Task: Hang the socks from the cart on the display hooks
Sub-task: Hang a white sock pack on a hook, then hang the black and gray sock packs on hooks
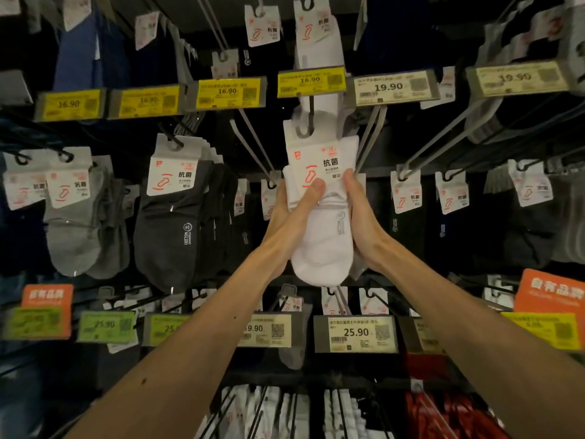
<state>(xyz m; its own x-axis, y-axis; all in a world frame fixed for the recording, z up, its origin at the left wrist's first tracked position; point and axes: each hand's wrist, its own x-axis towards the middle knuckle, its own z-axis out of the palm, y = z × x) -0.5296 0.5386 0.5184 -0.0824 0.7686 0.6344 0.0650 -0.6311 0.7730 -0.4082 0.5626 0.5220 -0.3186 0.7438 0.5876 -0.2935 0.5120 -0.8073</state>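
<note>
Both hands grasp a white pack of socks (323, 245) against the display: the left hand (292, 213) pinches its card, the right hand (361, 217) wraps its other edge. The pack stands upright, hanger (304, 123) uppermost, toes down, just below a yellow price tag (311, 81).

Plain white socks (323, 248), with a white header card (319, 167) bearing a red-orange sock outline and black characters. Bright yellow price tags (228, 92), pale cream price tags (391, 87), dull green price tags (106, 326). Solid dark grey socks (167, 236), light grey socks (72, 239). Vivid orange signs (550, 291).
</note>
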